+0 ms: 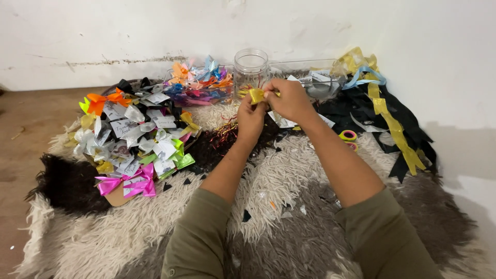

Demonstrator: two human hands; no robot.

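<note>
Underneath, I see a shaggy rug [279, 206] in cream, grey and black spread over a brown floor [26, 129], ending at a white wall [258, 26] at twelve o'clock. Both my hands meet at rug centre, just in front of a clear glass jar [251, 67]: left hand [251, 116] and right hand [289, 98] have fingertips pinched closed on a small yellow ribbon bow [257, 95]. Finished bows on cards [134, 139] crowd nine o'clock, black and yellow ribbon lengths [387, 119] fill two o'clock, while open pile lies toward six.
</note>
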